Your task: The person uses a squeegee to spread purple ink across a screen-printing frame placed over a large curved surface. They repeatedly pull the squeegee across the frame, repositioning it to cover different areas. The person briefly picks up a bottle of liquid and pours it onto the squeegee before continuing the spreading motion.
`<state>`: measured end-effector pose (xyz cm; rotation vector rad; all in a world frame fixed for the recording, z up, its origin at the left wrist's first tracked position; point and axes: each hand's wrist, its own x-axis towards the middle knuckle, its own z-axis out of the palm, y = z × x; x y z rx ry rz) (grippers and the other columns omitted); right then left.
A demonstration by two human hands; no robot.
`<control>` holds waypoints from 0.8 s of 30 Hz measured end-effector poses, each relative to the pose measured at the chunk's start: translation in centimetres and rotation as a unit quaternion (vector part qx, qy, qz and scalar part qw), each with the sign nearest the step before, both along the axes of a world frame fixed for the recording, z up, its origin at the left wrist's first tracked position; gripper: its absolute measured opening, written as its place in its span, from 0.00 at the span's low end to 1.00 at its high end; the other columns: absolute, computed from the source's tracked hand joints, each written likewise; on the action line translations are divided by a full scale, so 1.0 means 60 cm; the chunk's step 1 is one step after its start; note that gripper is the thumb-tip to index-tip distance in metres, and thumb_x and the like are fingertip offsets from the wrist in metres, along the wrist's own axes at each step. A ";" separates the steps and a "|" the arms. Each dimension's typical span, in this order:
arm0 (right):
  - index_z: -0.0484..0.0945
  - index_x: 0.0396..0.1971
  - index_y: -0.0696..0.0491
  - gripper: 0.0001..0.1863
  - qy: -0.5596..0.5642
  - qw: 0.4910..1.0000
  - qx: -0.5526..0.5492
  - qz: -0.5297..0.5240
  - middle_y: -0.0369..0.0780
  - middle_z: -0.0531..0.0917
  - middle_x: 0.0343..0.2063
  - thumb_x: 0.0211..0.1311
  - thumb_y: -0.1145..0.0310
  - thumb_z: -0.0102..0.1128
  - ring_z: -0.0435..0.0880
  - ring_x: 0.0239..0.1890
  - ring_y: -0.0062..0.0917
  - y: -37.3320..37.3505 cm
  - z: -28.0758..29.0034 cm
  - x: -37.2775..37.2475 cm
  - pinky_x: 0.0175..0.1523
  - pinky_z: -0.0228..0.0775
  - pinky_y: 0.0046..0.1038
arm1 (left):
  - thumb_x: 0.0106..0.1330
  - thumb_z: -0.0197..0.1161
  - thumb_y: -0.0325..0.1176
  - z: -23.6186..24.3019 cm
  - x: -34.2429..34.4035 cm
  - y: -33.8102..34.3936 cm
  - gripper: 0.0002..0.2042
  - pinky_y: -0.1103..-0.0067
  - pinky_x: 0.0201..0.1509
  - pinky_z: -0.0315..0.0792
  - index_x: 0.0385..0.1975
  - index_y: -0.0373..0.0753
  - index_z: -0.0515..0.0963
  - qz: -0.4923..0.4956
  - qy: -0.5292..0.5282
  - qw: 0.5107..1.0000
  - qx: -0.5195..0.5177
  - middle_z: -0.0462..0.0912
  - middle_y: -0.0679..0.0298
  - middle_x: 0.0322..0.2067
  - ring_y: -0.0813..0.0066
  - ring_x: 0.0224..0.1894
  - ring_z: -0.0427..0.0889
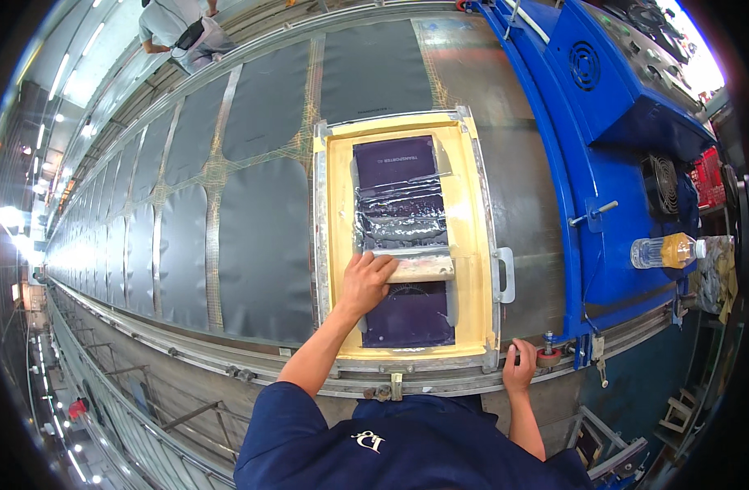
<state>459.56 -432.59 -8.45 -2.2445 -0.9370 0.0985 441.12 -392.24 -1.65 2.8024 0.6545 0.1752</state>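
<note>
My left hand (366,283) is closed around the left end of a squeegee (423,269) with a pale wooden handle. The squeegee lies across the mesh of a screen printing frame (482,245), which has a metal rim and yellow tape inside. Wet, glossy ink (403,220) lies in ridges on the dark purple mesh just beyond the blade. My right hand (519,365) is beside the near right corner of the frame, at the table's near rail. Its fingers are curled, and what they grip, if anything, is hidden.
Dark grey sheets (256,245) lie in two rows along a long table running left. A blue machine (583,163) with a lever stands at the right, with a plastic bottle (664,251) of orange-yellow contents on it. Another person (182,33) stands beyond the table's far side.
</note>
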 end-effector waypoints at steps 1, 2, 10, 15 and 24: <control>0.82 0.46 0.57 0.09 0.001 1.000 -0.002 0.003 0.47 0.84 0.44 0.68 0.75 0.61 0.81 0.48 0.45 -0.001 0.000 0.000 0.56 0.72 0.41 | 0.44 0.73 0.26 -0.009 0.002 0.007 0.27 0.68 0.51 0.73 0.50 0.45 0.84 -0.007 -0.052 0.998 0.037 0.87 0.68 0.48 0.66 0.45 0.81; 0.82 0.46 0.58 0.09 -0.001 1.000 0.002 0.002 0.47 0.84 0.43 0.68 0.75 0.61 0.81 0.48 0.45 -0.001 -0.001 0.000 0.56 0.72 0.42 | 0.43 0.73 0.25 -0.018 0.013 0.028 0.27 0.68 0.51 0.73 0.50 0.45 0.85 -0.009 -0.069 0.996 0.060 0.87 0.68 0.48 0.65 0.45 0.81; 0.81 0.45 0.59 0.09 0.002 1.000 -0.002 0.009 0.47 0.84 0.44 0.69 0.74 0.60 0.81 0.48 0.44 -0.006 -0.009 0.004 0.56 0.73 0.41 | 0.45 0.73 0.27 -0.045 0.082 0.115 0.23 0.68 0.51 0.75 0.46 0.43 0.84 0.024 -0.098 0.991 0.082 0.87 0.67 0.47 0.65 0.44 0.82; 0.81 0.45 0.59 0.08 0.004 1.000 0.011 0.010 0.47 0.84 0.44 0.70 0.74 0.59 0.81 0.48 0.43 -0.005 -0.011 0.002 0.56 0.73 0.39 | 0.50 0.73 0.33 -0.011 0.058 0.043 0.16 0.64 0.46 0.78 0.40 0.40 0.84 0.081 -0.049 0.995 0.009 0.88 0.61 0.40 0.58 0.39 0.86; 0.81 0.45 0.58 0.08 0.012 1.000 0.010 0.001 0.48 0.84 0.43 0.68 0.74 0.61 0.81 0.48 0.45 -0.002 -0.005 0.003 0.56 0.73 0.41 | 0.53 0.67 0.43 0.065 0.035 0.046 0.16 0.54 0.48 0.79 0.31 0.34 0.84 0.462 -0.004 0.882 -0.093 0.87 0.45 0.31 0.41 0.39 0.87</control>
